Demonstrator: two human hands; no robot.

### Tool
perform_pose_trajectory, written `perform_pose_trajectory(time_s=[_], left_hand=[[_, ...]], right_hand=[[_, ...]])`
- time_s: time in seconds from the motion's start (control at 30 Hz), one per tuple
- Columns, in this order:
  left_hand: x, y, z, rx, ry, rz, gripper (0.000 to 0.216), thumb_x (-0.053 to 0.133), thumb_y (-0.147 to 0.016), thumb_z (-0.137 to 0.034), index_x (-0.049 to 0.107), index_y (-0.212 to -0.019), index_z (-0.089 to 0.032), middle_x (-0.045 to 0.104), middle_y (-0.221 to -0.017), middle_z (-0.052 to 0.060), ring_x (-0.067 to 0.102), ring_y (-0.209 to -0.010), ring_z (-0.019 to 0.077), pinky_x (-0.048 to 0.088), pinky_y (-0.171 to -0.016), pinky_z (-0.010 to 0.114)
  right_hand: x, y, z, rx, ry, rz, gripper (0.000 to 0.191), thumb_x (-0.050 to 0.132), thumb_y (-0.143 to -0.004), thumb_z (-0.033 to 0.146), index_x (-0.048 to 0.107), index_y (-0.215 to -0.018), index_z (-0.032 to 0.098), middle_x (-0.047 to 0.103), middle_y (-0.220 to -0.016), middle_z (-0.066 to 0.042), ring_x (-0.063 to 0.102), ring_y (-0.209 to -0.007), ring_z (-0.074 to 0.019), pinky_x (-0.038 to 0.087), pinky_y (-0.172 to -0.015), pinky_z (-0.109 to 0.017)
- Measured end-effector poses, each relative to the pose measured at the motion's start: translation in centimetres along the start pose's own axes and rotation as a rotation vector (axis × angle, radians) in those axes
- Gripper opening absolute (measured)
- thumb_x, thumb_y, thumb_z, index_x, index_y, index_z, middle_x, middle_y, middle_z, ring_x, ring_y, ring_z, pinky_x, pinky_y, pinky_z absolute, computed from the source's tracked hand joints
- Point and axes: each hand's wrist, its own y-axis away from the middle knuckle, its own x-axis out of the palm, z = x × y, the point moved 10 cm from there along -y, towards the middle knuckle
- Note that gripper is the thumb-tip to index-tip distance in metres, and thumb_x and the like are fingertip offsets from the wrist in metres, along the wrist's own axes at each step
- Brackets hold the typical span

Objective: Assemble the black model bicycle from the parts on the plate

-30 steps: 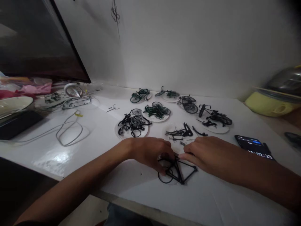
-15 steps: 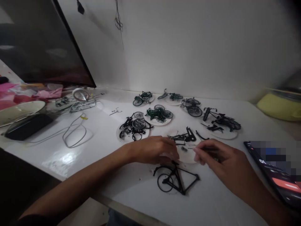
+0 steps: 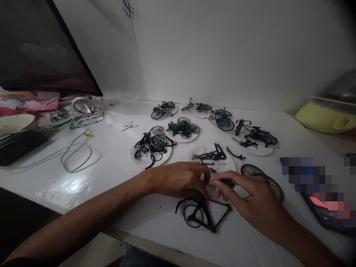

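Paper plates bearing bicycle model parts stood in rows on a table against a wall, with a bicycle frame lying directly on the tabletop at the front. A person's left hand and right hand met at the nearest plate's front edge, just behind the frame. Two wheels lay right of that plate, beside a phone at the table's right side. To the left lay a coiled wire, plastic parts trees and a tape roll, below a screen in the back corner. A tub stood at far right, beyond the table.
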Motion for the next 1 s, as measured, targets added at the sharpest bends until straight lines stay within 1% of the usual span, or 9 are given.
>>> perform_pose_trajectory(time_s=[0.2, 0.33, 0.43, 0.57, 0.63, 0.73, 0.83, 0.93, 1.0], left_hand=[[0.2, -0.2, 0.2, 0.006, 0.046, -0.02, 0.013, 0.07, -0.088, -0.013, 0.075, -0.098, -0.02, 0.065, -0.102, 0.008, 0.062, -0.094, 0.0181, 0.05, -0.084, 0.029], [0.1, -0.3, 0.2, 0.011, 0.107, -0.025, 0.011, 0.07, -0.086, -0.011, 0.074, -0.093, -0.019, 0.066, -0.103, 0.007, 0.061, -0.098, 0.0193, 0.049, -0.09, 0.03], [0.3, -0.2, 0.3, 0.015, 0.164, -0.02, 0.012, 0.07, -0.085, -0.008, 0.072, -0.091, -0.018, 0.069, -0.105, 0.008, 0.061, -0.101, 0.0199, 0.05, -0.091, 0.031], [0.5, -0.2, 0.8, -0.028, 0.278, -0.017, 0.018, 0.067, -0.083, 0.0, 0.071, -0.092, -0.016, 0.07, -0.105, 0.009, 0.065, -0.095, 0.0176, 0.053, -0.083, 0.027], [0.6, -0.2, 1.0, -0.07, 0.359, -0.01, 0.019, 0.066, -0.084, 0.001, 0.071, -0.094, -0.015, 0.069, -0.105, 0.009, 0.066, -0.086, 0.0145, 0.053, -0.076, 0.023], [0.1, -0.1, 1.9, -0.172, 0.522, -0.055, 0.014, 0.068, -0.086, -0.008, 0.072, -0.098, -0.015, 0.07, -0.103, 0.009, 0.066, -0.081, 0.013, 0.054, -0.071, 0.023], [-0.5, 0.3, 3.2, -0.282, 0.732, -0.145, 0.015, 0.069, -0.087, -0.014, 0.071, -0.102, -0.015, 0.071, -0.1, 0.008, 0.068, -0.087, 0.0141, 0.057, -0.075, 0.024], [-0.5, 0.6, 4.1, -0.327, 0.868, -0.193, 0.015, 0.068, -0.086, -0.012, 0.071, -0.101, -0.013, 0.071, -0.098, 0.007, 0.069, -0.086, 0.0134, 0.058, -0.079, 0.025], [-0.4, 0.7, 4.5, -0.342, 0.906, -0.215, 0.014, 0.069, -0.086, -0.012, 0.071, -0.099, -0.012, 0.072, -0.096, 0.007, 0.069, -0.085, 0.013, 0.058, -0.08, 0.026]], right_hand=[[0.7, -0.2, -0.6, 0.055, -0.035, 0.029, 0.01, 0.056, -0.096, 0.026, 0.065, -0.092, 0.026, 0.065, -0.067, 0.006, 0.062, -0.06, -0.0101, 0.047, -0.058, -0.021], [0.4, -0.4, -0.6, 0.069, -0.026, 0.024, 0.013, 0.057, -0.096, 0.03, 0.066, -0.088, 0.026, 0.063, -0.062, 0.007, 0.06, -0.056, -0.0093, 0.046, -0.057, -0.02], [0.5, -0.4, -1.0, 0.106, 0.009, 0.067, 0.02, 0.055, -0.096, 0.032, 0.067, -0.081, 0.024, 0.065, -0.061, 0.006, 0.06, -0.054, -0.01, 0.047, -0.056, -0.021], [0.8, -0.1, -1.6, 0.137, 0.07, 0.154, 0.02, 0.055, -0.096, 0.034, 0.072, -0.091, 0.025, 0.071, -0.071, 0.003, 0.063, -0.058, -0.0122, 0.047, -0.052, -0.023], [0.7, 0.1, -1.9, 0.168, 0.072, 0.165, 0.023, 0.054, -0.096, 0.037, 0.072, -0.088, 0.025, 0.071, -0.069, 0.002, 0.063, -0.058, -0.013, 0.047, -0.052, -0.024], [-0.1, 0.0, -2.2, 0.226, -0.022, 0.094, 0.028, 0.053, -0.097, 0.041, 0.069, -0.081, 0.024, 0.069, -0.065, 0.002, 0.064, -0.057, -0.0133, 0.051, -0.057, -0.025], [-1.2, 0.0, -2.6, 0.3, -0.204, -0.031, 0.026, 0.054, -0.096, 0.044, 0.068, -0.09, 0.023, 0.072, -0.071, 0.0, 0.068, -0.062, -0.0144, 0.055, -0.059, -0.025], [-1.7, 0.1, -2.9, 0.374, -0.384, -0.106, 0.027, 0.056, -0.095, 0.046, 0.066, -0.094, 0.021, 0.074, -0.075, -0.002, 0.069, -0.058, -0.0151, 0.057, -0.054, -0.025], [-1.7, 0.2, -2.9, 0.391, -0.458, -0.111, 0.027, 0.057, -0.094, 0.046, 0.065, -0.094, 0.02, 0.074, -0.078, -0.003, 0.069, -0.056, -0.0151, 0.055, -0.049, -0.025]])
